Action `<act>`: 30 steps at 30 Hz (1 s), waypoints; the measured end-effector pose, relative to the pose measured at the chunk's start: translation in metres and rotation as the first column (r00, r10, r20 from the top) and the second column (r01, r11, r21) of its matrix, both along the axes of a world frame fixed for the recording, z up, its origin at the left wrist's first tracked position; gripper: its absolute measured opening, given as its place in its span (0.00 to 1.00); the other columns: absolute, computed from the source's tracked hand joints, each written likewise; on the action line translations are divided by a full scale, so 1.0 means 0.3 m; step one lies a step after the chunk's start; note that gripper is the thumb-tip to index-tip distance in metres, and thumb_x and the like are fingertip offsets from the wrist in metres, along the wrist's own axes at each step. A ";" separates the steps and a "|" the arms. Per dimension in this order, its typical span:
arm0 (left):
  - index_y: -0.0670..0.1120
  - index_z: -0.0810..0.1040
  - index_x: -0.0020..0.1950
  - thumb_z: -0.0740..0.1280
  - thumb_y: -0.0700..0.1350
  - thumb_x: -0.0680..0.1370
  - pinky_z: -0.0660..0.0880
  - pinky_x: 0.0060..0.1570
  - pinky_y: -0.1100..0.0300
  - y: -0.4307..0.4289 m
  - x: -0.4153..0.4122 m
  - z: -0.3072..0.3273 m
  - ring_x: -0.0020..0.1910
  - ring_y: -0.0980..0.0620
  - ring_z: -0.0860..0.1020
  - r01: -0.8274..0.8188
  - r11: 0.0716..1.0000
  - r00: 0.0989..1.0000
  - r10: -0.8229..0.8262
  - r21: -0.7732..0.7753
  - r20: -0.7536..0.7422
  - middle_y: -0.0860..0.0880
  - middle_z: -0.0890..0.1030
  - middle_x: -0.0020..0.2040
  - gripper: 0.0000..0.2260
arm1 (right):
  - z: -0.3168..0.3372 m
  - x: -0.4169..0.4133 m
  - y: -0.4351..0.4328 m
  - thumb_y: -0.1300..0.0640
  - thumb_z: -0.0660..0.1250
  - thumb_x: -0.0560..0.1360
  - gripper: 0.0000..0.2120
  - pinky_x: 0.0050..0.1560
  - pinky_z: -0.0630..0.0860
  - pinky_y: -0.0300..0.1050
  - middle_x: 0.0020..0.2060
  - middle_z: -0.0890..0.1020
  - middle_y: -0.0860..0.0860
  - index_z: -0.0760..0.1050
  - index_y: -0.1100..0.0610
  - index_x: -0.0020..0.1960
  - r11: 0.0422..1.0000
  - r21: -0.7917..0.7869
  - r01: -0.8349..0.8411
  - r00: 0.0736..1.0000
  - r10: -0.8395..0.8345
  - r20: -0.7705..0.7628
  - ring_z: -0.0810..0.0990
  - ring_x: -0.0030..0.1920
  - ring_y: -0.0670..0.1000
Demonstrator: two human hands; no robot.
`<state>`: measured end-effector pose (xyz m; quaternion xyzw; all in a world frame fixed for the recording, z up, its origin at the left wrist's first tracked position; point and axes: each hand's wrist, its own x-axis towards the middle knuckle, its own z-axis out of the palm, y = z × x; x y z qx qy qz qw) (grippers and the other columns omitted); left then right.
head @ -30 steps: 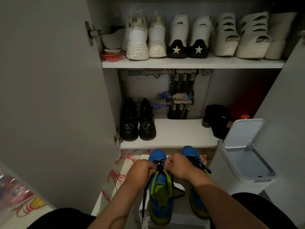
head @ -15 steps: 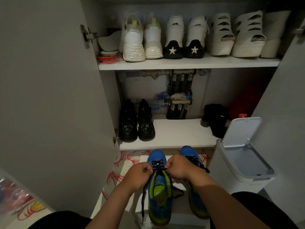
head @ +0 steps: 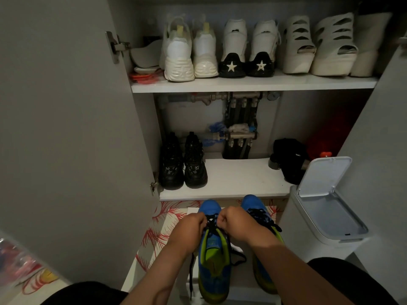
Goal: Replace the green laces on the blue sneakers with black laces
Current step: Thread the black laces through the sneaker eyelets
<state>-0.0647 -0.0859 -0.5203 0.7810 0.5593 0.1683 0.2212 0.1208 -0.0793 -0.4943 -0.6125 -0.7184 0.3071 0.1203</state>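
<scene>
A: Where's the shoe?
B: Blue sneaker with lime-green lining and tongue [head: 212, 267], low centre of the head view, between the forearms. Toe points away, toward the cabinet. It sits on a white flat platform [head: 242, 290]. Thin black lace [head: 211, 221] criss-crosses its eyelets.

A: Hands?
B: Left hand [head: 189, 227] and right hand [head: 235, 223] are both clenched, knuckles up, close together over the upper eyelets. Each grips the black lace. The exact pinch is hidden under the knuckles.

A: Loose ends?
B: One black lace end [head: 192, 276] hangs down along the sneaker's left side. A black loop [head: 239, 258] lies on the platform at its right side, between the two shoes.

A: The other shoe?
B: Second blue sneaker [head: 251, 202] is just beside the first, to the right, same heading, partly behind the right wrist. Black lacing [head: 259, 214] shows on it.

A: Surroundings?
B: Red-and-white coral-pattern mat [head: 158, 234] lies on the floor left of the platform. White plastic bin [head: 326, 219] stands to the right, lid flipped up. Open grey cabinet is straight ahead, with its grey door [head: 66, 128] swung out on the left.
Lower white shelf [head: 237, 179]: pair of black chunky shoes [head: 182, 166] at left, dark cap-like item [head: 290, 157] at right, metal pipe manifold [head: 240, 128] on the back wall between them.
Upper white shelf [head: 242, 84], left to right: white chunky trainers [head: 189, 56], white high-tops with black star heels [head: 246, 62], white cut-out wedge sandals [head: 319, 47].
</scene>
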 end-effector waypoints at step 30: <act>0.49 0.65 0.46 0.59 0.47 0.80 0.63 0.30 0.59 0.019 0.034 -0.032 0.35 0.54 0.71 -0.172 0.984 0.985 0.170 -0.036 -0.040 0.52 0.72 0.40 0.05 | -0.036 -0.046 0.026 0.64 0.59 0.81 0.11 0.45 0.66 0.45 0.44 0.78 0.63 0.69 0.57 0.40 0.999 0.037 0.016 0.994 -0.020 0.110 0.78 0.50 0.59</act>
